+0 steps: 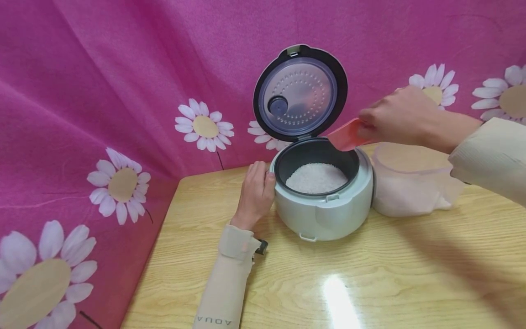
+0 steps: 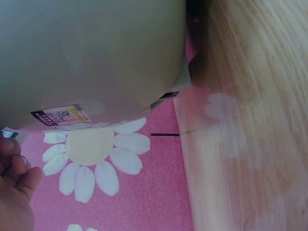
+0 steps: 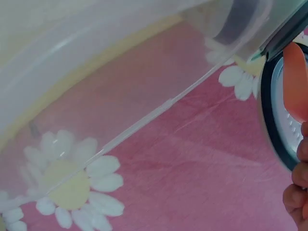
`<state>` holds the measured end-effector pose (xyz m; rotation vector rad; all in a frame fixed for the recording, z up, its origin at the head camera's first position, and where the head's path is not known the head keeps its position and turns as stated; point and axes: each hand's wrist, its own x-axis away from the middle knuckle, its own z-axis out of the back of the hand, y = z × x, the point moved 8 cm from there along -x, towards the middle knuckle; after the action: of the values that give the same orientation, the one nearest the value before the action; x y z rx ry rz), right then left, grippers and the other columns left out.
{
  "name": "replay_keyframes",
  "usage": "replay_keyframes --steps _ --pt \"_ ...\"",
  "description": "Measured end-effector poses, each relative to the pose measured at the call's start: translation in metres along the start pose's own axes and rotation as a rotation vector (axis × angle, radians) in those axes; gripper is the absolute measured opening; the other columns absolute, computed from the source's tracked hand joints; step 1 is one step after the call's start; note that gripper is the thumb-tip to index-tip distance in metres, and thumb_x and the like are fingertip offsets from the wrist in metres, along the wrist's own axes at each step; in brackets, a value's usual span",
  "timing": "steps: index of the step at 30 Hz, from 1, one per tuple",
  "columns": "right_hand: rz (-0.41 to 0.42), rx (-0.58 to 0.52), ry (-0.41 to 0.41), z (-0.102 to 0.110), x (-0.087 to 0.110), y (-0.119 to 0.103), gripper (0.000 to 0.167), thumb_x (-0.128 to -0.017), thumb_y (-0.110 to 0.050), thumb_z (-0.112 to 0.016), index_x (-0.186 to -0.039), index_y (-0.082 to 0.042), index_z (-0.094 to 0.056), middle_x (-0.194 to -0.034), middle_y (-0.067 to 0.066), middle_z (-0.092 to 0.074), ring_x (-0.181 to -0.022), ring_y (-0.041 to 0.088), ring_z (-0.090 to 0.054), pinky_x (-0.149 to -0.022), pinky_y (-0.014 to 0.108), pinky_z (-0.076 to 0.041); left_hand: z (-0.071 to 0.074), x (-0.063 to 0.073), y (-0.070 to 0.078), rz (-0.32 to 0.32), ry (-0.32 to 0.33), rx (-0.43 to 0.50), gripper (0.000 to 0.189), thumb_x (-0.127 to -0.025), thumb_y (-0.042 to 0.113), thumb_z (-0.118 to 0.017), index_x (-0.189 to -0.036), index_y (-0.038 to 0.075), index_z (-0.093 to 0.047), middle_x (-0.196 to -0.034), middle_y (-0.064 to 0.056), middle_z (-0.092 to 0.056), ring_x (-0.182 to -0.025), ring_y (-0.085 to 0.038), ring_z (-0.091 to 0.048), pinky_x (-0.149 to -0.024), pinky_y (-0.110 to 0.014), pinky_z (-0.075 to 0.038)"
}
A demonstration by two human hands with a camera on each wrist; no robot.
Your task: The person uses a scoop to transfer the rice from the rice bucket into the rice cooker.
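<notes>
A pale mint rice cooker [image 1: 322, 219] stands on the table with its lid [image 1: 300, 98] raised. White rice [image 1: 316, 178] lies in its dark inner pot [image 1: 349, 160]. My right hand [image 1: 404, 116] grips an orange rice paddle [image 1: 345, 135] above the pot's right back rim, the blade angled down to the left. In the right wrist view the paddle [image 3: 295, 84] overlaps the lid. My left hand [image 1: 255, 194] rests against the cooker's left side, its thumb near the rim. In the left wrist view my bent fingers [image 2: 19, 166] lie beside the cooker's wall [image 2: 91, 57].
A translucent container [image 1: 411, 187] with whitish contents stands close on the cooker's right, below my right forearm. A pink cloth [image 1: 222, 59] with white daisies hangs behind and left of the wooden table [image 1: 370, 278].
</notes>
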<state>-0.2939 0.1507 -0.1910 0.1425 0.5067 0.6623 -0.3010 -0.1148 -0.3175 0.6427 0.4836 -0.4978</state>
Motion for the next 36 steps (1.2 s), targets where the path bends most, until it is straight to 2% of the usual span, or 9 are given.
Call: replay_keyframes --steps 9,13,20,23,32,36 --pt "-0.042 0.026 0.019 0.008 0.021 0.033 0.025 -0.083 -0.023 -0.075 -0.067 -0.020 -0.056 -0.054 -0.005 -0.044 -0.045 0.014 -0.036 -0.037 0.035 -0.032 0.000 0.002 -0.003 0.022 0.002 0.007 0.030 -0.102 0.030 -0.035 -0.098 0.005 -0.051 -0.090 -0.010 -0.050 -0.092 -0.022 -0.049 -0.082 -0.034 -0.045" --pt "-0.107 0.045 -0.011 0.012 0.031 0.050 0.026 -0.083 -0.026 -0.074 -0.067 -0.021 -0.054 -0.051 -0.007 -0.041 -0.044 0.018 -0.036 -0.037 0.039 -0.032 0.000 0.001 -0.003 0.014 0.005 0.006 0.031 -0.101 0.029 -0.034 -0.097 0.003 -0.050 -0.089 -0.012 -0.049 -0.092 -0.024 -0.049 -0.082 -0.035 -0.043" --pt "-0.199 0.045 -0.030 0.010 0.054 0.073 0.036 -0.085 -0.031 -0.070 -0.062 -0.023 -0.043 -0.050 -0.006 -0.035 -0.044 0.019 -0.034 -0.040 0.035 -0.025 -0.001 0.001 -0.003 0.015 0.008 0.014 0.030 -0.101 0.029 -0.035 -0.096 0.004 -0.050 -0.089 -0.012 -0.049 -0.091 -0.024 -0.049 -0.081 -0.034 -0.044" --pt "-0.222 0.042 -0.076 0.006 0.064 0.082 0.036 -0.087 -0.031 -0.069 -0.063 -0.023 -0.044 -0.051 -0.005 -0.035 -0.046 0.018 -0.033 -0.041 0.034 -0.025 -0.001 0.001 -0.003 0.021 0.006 0.020 0.029 -0.101 0.029 -0.035 -0.096 0.004 -0.050 -0.089 -0.012 -0.049 -0.091 -0.024 -0.049 -0.081 -0.034 -0.044" --pt "-0.254 0.031 -0.121 -0.006 0.094 0.097 0.040 -0.088 -0.030 -0.070 -0.062 -0.022 -0.042 -0.054 -0.004 -0.034 -0.048 0.015 -0.032 -0.047 0.032 -0.022 -0.001 0.000 -0.002 0.020 0.011 0.025 0.030 -0.101 0.030 -0.035 -0.096 0.004 -0.050 -0.089 -0.012 -0.049 -0.092 -0.024 -0.050 -0.082 -0.035 -0.044" --pt "-0.257 0.047 -0.127 -0.008 0.101 0.097 0.041 -0.087 -0.028 -0.072 -0.063 -0.021 -0.039 -0.053 -0.004 -0.032 -0.047 0.016 -0.032 -0.046 0.032 -0.022 -0.002 0.001 -0.002 0.019 0.009 0.028 0.030 -0.101 0.030 -0.035 -0.097 0.004 -0.050 -0.089 -0.011 -0.049 -0.091 -0.024 -0.050 -0.081 -0.034 -0.045"
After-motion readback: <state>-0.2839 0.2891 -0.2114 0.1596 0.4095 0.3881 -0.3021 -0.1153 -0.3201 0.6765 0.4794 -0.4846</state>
